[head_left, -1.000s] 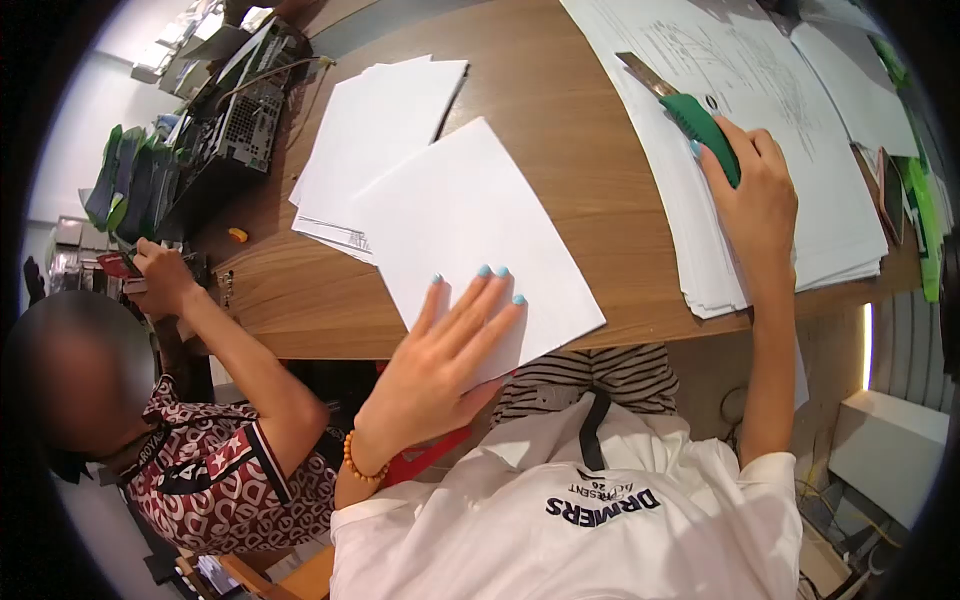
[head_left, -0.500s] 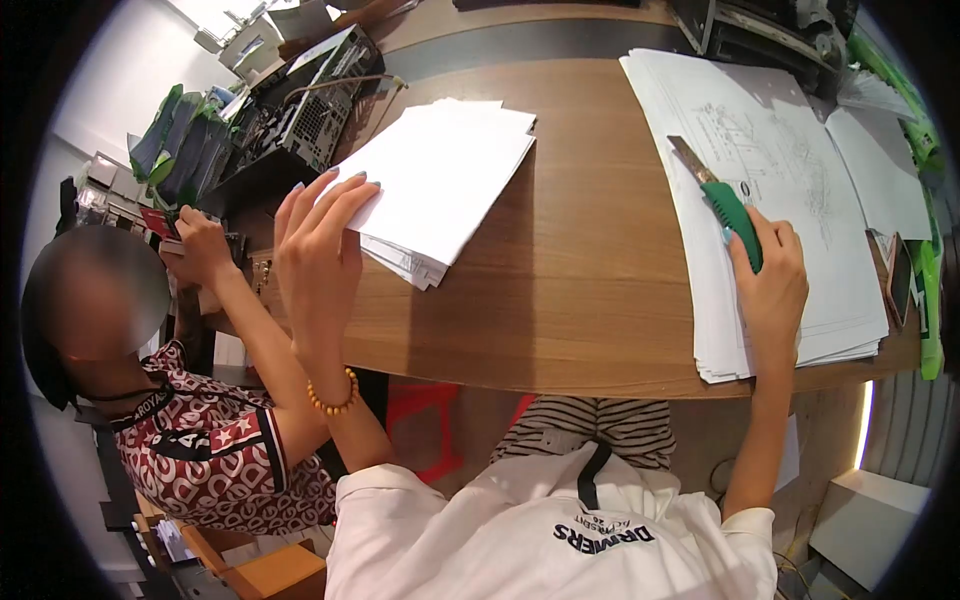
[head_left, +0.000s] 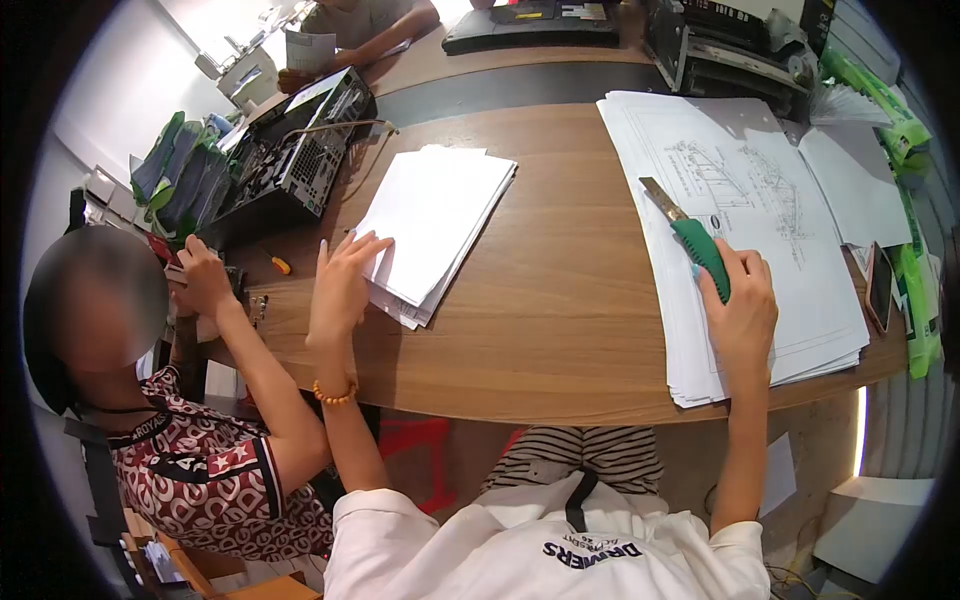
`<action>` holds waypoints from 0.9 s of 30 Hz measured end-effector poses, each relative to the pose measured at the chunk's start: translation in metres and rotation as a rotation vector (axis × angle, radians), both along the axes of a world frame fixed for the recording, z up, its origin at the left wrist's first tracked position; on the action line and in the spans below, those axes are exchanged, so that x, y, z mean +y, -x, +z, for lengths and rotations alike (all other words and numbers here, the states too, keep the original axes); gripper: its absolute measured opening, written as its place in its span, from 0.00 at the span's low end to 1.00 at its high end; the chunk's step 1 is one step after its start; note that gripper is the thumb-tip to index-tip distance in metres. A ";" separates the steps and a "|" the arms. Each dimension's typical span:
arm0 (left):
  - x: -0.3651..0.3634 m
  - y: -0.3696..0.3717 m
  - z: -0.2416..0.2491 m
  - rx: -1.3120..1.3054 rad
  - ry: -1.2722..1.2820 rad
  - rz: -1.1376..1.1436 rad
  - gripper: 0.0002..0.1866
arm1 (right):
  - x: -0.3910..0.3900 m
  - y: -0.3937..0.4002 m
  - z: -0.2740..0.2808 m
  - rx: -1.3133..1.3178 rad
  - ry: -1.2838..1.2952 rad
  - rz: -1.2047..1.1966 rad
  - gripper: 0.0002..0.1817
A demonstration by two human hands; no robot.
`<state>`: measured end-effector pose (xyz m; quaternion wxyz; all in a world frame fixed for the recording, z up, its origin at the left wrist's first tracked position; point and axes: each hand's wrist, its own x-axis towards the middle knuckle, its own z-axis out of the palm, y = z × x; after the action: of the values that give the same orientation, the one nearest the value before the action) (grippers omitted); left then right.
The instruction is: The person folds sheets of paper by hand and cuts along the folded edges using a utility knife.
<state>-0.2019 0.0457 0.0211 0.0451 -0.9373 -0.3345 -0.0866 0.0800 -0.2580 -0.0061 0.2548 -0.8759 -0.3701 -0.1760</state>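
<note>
In the head view, my left hand (head_left: 341, 292) rests at the left edge of a stack of white paper sheets (head_left: 440, 220), its fingers spread and holding nothing. Several sheets fan out a little at the stack's near corner. My right hand (head_left: 743, 312) is closed around the green handle of a utility knife (head_left: 703, 255), whose rusty blade points away toward the upper left. Both hand and knife lie over a larger pile of sheets printed with line drawings (head_left: 810, 305).
An opened computer case (head_left: 285, 165) stands at the back left, with a yellow-handled tool (head_left: 281, 265) before it. Beside me sits a co-worker (head_left: 215, 450), hands at small parts. Another person (head_left: 365, 30) and a laptop (head_left: 530, 27) are across the table (head_left: 560, 340). A phone (head_left: 879, 288) lies at right.
My view has shifted, bringing the far person and laptop into sight. My left hand has come down lower at the small stack's edge. The right hand keeps hold of the utility knife.
</note>
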 end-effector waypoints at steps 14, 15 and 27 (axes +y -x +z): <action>-0.002 -0.108 -0.036 -0.035 -0.113 -0.262 0.30 | -0.001 0.002 0.003 0.013 0.044 0.030 0.21; -0.001 -0.108 -0.041 -0.065 -0.073 -0.270 0.28 | -0.002 0.001 0.002 0.014 0.054 0.027 0.21; 0.022 -0.096 -0.050 -0.163 -0.019 -0.133 0.23 | 0.003 0.005 0.002 0.071 0.017 0.051 0.23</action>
<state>-0.1055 0.0676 -0.0290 0.0207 -0.9469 -0.2731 -0.1686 0.0753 -0.2546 -0.0046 0.2645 -0.8740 -0.3845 -0.1350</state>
